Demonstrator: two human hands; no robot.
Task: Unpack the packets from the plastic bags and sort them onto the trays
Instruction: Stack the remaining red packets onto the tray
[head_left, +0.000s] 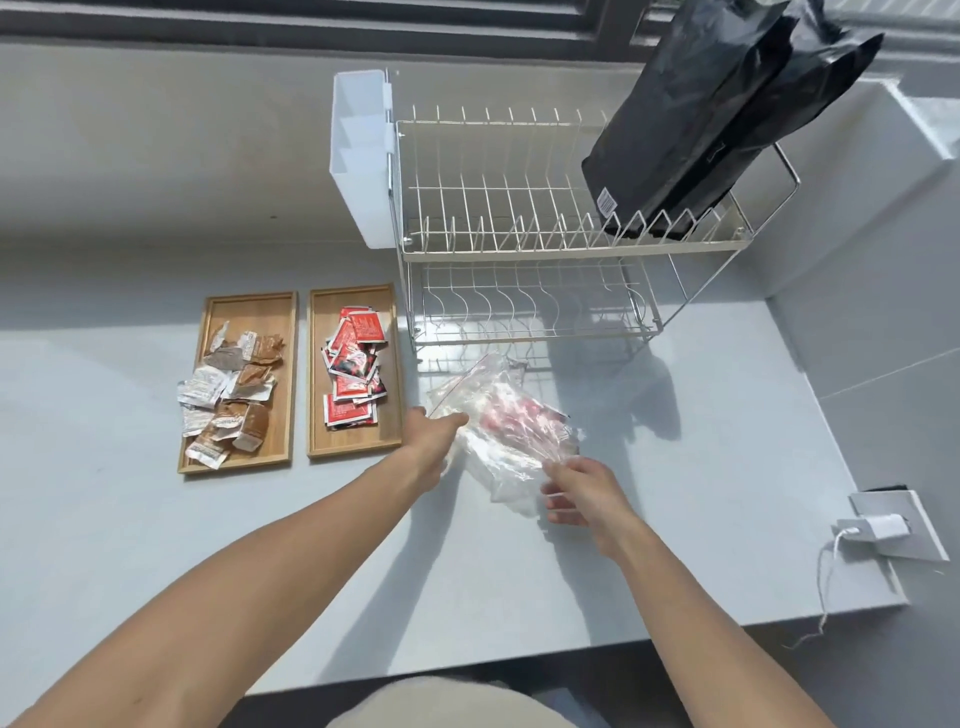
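Hands on the zip bag

Head view: my left hand (434, 439) pinches the near edge of a clear zip bag (506, 434) with red packets inside, lying on the grey counter (727, 441). My right hand (587, 493) touches the bag's near corner, fingers loosely spread. Left of it, one wooden tray (356, 444) holds red packets (353, 374), another (283, 312) brown ones (234, 389).

Two bare forearms enter from the bottom edge, no sleeves visible to the frame's limit. No watch, ring, bracelet or glove on the left hand (434, 441) or the right hand (584, 493). Nails short and unpainted where visible. At bottom centre, a patch of beige cloth (447, 704), smooth, unmarked, garment type unclear.
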